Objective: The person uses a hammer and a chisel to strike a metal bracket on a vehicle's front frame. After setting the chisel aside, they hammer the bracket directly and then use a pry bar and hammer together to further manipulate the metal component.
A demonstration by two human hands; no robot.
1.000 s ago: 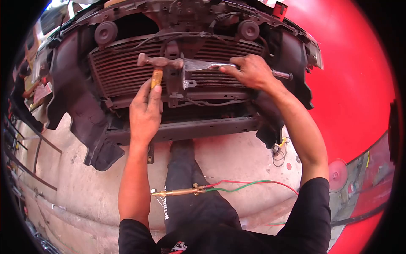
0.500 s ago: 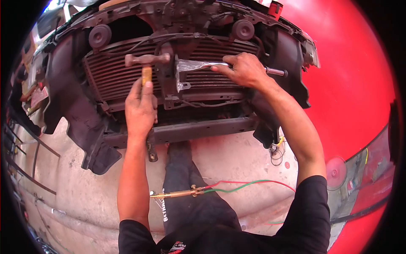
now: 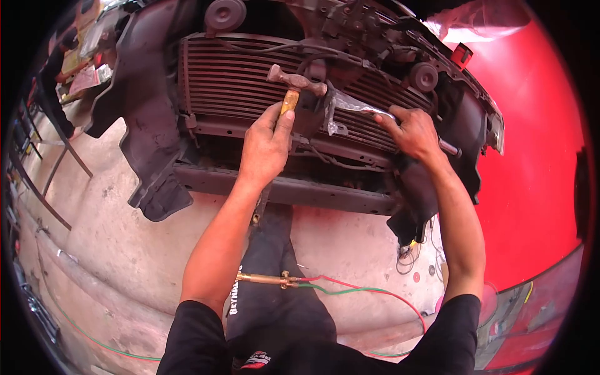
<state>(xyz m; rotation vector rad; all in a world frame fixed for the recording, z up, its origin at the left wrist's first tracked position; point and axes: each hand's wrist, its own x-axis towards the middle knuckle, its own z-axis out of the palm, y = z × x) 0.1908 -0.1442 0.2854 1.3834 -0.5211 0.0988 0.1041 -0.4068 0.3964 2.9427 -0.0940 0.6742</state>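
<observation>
My left hand (image 3: 265, 149) is closed around the yellow handle of a hammer (image 3: 289, 102), whose rusty metal head points upward. One face of that head lies right at the flat plate end of a silver metal bracket (image 3: 351, 103). Around the bracket's shiny tubular shaft, my right hand (image 3: 415, 134) is wrapped, with the shaft's end sticking out to the right. Both hands are held in front of the finned radiator (image 3: 228, 78) at the car's exposed front.
A brass torch (image 3: 265, 279) with red and green hoses lies across my lap area. Dark splash panels (image 3: 150, 119) hang at the car's left side. A large red panel (image 3: 525, 156) stands on the right. Metal bars (image 3: 47, 181) are at the far left.
The view has shifted and tilted, so the car front appears further right. The hammer head has come closer to the bracket's plate. Both hands keep their grips.
</observation>
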